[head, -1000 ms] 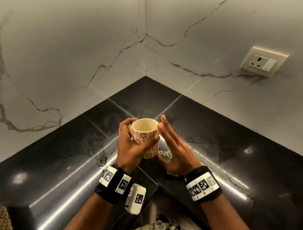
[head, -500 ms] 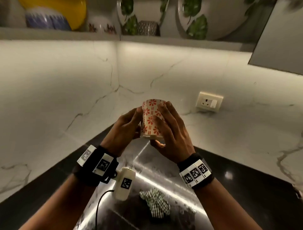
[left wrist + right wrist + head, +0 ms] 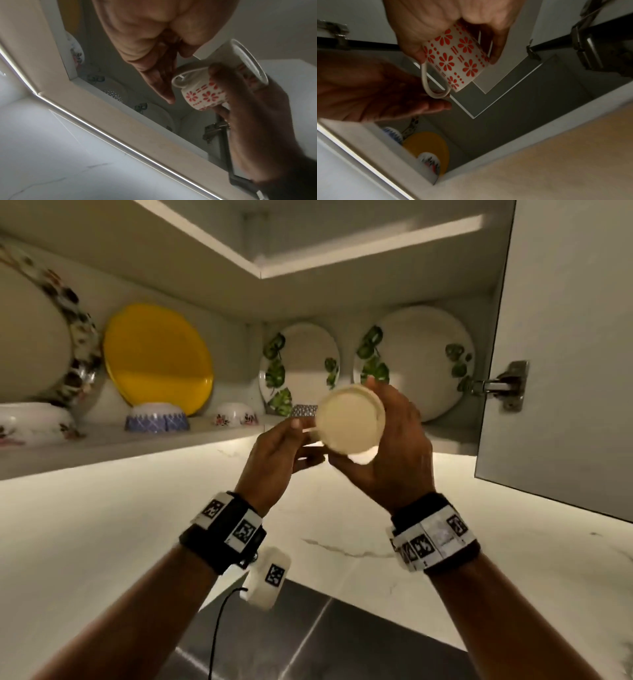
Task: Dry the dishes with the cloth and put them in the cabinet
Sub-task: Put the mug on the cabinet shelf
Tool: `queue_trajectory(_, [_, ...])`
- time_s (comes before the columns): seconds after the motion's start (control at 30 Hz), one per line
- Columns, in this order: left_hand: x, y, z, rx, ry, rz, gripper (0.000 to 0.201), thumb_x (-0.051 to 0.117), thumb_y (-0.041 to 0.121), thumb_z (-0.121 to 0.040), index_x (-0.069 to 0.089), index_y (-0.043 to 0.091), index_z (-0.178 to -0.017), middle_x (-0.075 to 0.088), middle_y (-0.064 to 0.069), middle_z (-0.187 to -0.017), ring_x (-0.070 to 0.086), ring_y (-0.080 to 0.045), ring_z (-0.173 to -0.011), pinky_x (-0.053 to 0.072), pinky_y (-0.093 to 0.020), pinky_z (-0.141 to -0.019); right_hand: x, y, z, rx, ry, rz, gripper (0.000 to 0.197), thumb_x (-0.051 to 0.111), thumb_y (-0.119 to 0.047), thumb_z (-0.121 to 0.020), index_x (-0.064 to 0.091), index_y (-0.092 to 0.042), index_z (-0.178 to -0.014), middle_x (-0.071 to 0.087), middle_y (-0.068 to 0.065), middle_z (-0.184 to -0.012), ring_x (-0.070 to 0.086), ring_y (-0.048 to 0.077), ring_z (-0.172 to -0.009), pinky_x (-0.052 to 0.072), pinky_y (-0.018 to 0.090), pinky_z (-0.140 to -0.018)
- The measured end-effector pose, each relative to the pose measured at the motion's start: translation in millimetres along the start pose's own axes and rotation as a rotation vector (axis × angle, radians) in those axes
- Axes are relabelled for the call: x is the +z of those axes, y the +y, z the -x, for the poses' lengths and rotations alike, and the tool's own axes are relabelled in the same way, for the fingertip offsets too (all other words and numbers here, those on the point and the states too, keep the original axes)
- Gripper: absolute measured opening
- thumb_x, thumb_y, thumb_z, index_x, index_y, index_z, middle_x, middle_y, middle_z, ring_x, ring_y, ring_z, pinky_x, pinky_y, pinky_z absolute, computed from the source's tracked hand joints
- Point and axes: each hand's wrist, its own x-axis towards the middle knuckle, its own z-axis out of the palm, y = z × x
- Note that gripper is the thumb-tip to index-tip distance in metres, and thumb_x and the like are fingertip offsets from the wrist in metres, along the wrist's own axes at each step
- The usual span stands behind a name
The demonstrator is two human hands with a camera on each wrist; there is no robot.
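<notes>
— Where's the mug (image 3: 347, 419)?
— Tipped on its side, raised in front of the open cabinet (image 3: 191, 440), just below its shelf edge.
— Who holds it?
— The right hand (image 3: 394, 446) wraps its body; the left hand (image 3: 274, 453), fingers straight, sits beside the handle.

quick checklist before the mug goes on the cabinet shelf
1. Grip: right hand wraps the mug round its body: ok.
2. Left hand: fingers straight beside the handle, not gripping it: ok.
3. Cabinet door: swung open, shelf reachable: ok.
4. Landing spot: bare shelf shows in front of the leaf plates, near a small patterned bowl; room for the mug: cannot tell.
5. Mug attitude: tipped, one end facing the head camera, not upright: not ok.
6. Mug dry: cannot tell.
</notes>
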Motion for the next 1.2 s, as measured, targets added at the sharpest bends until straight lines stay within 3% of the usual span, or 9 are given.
queue_trajectory(0.07, [1.5,-11.8,-20.9,0.075,-0.006,-0.103,0.027,0.039,0.024,-0.111,0.064,0.023,-0.123,0.075,-0.002,-0.116,0.071,-0.019,-0.111,0.057,-0.044,-0.098,4.9,8.3,-23.7,0.161,0.011,0.012,0.082,0.077,-0.06,-0.079,0.051,-0.009,-0.137,0.062,0.007,-0.131,0.06,0.019,-0.117,0.048,0.021,-0.095])
queue_trajectory(0.17, [4.7,-38.8,-49.0,0.157,-0.116,-0.502,0.042,0.054,0.028,-0.103,0.047,0.023,-0.144,0.064,0.0,-0.137,0.058,-0.015,-0.129,0.048,-0.047,-0.109,15.0,31.2,-48.8,0.422,-0.098,0.067,0.081,0.072,-0.069,-0.076,0.049,-0.018,-0.134,0.064,0.0,-0.123,0.064,0.019,-0.107,0.054,0.03,-0.083])
queue_trajectory(0.27, [10.3,-61.0,-68.1,0.144,-0.245,-0.867,0.076,0.056,0.036,-0.099,0.016,0.02,-0.161,0.035,-0.003,-0.163,0.033,-0.018,-0.149,0.03,-0.042,-0.122,26.1,58.6,-54.3,0.614,-0.185,0.125,0.084,0.065,-0.078,-0.074,0.048,-0.017,-0.13,0.064,0.001,-0.116,0.066,0.023,-0.1,0.058,0.036,-0.08])
queue_trajectory(0.33, [14.1,-73.0,-78.6,0.15,-0.305,-1.065,0.081,0.052,0.043,-0.1,0.008,0.016,-0.163,0.017,-0.005,-0.169,0.018,-0.021,-0.155,0.02,-0.043,-0.126,31.4,72.1,-52.2,0.694,-0.173,0.137,0.086,0.061,-0.082,-0.072,0.047,-0.016,-0.125,0.064,0.002,-0.111,0.067,0.024,-0.095,0.061,0.039,-0.077])
queue_trajectory(0.43, [25.3,-78.8,-87.0,0.153,-0.332,-1.242,0.077,0.049,0.046,-0.102,0.014,0.014,-0.162,0.015,-0.006,-0.169,0.015,-0.022,-0.156,0.015,-0.04,-0.127,34.1,87.6,-52.3,0.789,-0.209,0.163,0.082,0.063,-0.079,-0.075,0.046,-0.014,-0.122,0.062,0.004,-0.108,0.066,0.026,-0.092,0.059,0.036,-0.075])
queue_trajectory(0.57, [33.9,-85.8,-91.1,0.249,-0.254,-1.362,0.068,0.055,0.055,-0.095,0.033,0.02,-0.15,0.041,-0.003,-0.153,0.037,-0.025,-0.142,0.032,-0.047,-0.115,34.9,101.9,-54.3,0.863,-0.274,0.234,0.08,0.062,-0.078,-0.078,0.049,-0.012,-0.12,0.058,0.004,-0.103,0.061,0.027,-0.09,0.05,0.034,-0.075])
queue_trajectory(0.67, [32.7,-96.5,-89.6,0.285,-0.216,-1.391,0.072,0.06,0.058,-0.089,0.032,0.024,-0.147,0.041,0.0,-0.15,0.039,-0.024,-0.139,0.034,-0.047,-0.114,37.7,108.4,-54.4,0.888,-0.298,0.247,0.08,0.061,-0.079,-0.078,0.049,-0.011,-0.119,0.058,0.005,-0.103,0.056,0.025,-0.085,0.046,0.033,-0.073])
queue_trajectory(0.8, [34.0,-100.7,-87.4,0.321,-0.181,-1.412,0.074,0.065,0.053,-0.087,0.032,0.023,-0.146,0.042,-0.001,-0.15,0.039,-0.025,-0.139,0.034,-0.046,-0.114,44.1,112.3,-52.6,0.899,-0.311,0.25,0.079,0.06,-0.079,-0.079,0.05,-0.012,-0.12,0.06,0.007,-0.106,0.064,0.03,-0.096,0.052,0.036,-0.078])
queue_trajectory(1.2, [41.4,-110.4,-77.4,0.329,-0.068,-1.411,0.075,0.068,0.039,-0.085,0.034,0.018,-0.148,0.042,-0.006,-0.153,0.038,-0.026,-0.142,0.031,-0.044,-0.117,58.4,122.3,-51.9,1.007,-0.339,0.263,0.081,0.058,-0.07,-0.088,0.035,-0.01,-0.138,0.056,0.014,-0.132,0.059,0.036,-0.117,0.047,0.041,-0.088])
